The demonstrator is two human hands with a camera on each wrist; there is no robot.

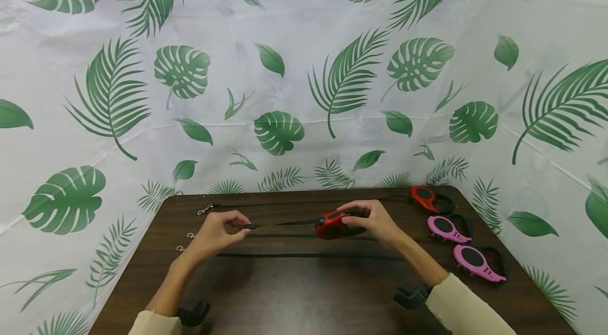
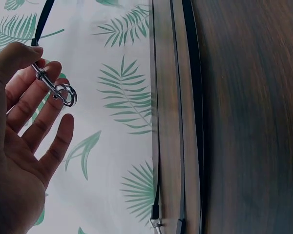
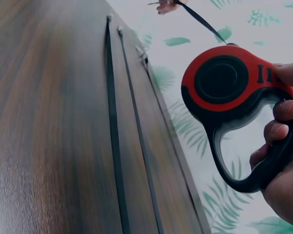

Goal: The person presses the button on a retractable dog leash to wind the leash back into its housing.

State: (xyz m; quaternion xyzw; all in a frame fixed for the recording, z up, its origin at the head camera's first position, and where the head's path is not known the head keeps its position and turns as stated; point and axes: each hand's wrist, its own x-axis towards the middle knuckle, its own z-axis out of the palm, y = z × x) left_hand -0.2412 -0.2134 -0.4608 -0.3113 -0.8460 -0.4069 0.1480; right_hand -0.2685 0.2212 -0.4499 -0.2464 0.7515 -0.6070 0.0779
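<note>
My right hand [image 1: 375, 221] grips the black loop handle of a red and black retractable dog leash [image 3: 221, 78], held above the table. Its black strap [image 1: 294, 222] runs out to the left, stretched between both hands. At the strap's far end, my left hand [image 2: 27, 107] pinches the black end piece between thumb and index finger. A silver snap hook [image 2: 56, 88] hangs from that pinch across the other fingers, which are spread. In the head view the hook is hidden behind the left hand.
On the brown table [image 1: 304, 293], another red leash [image 1: 423, 197] and two pink leashes [image 1: 443, 225], [image 1: 472, 258] lie at the right. Their straps stretch left across the table, ending in silver hooks [image 1: 206, 209]. A leaf-patterned white sheet [image 1: 285, 87] hangs behind.
</note>
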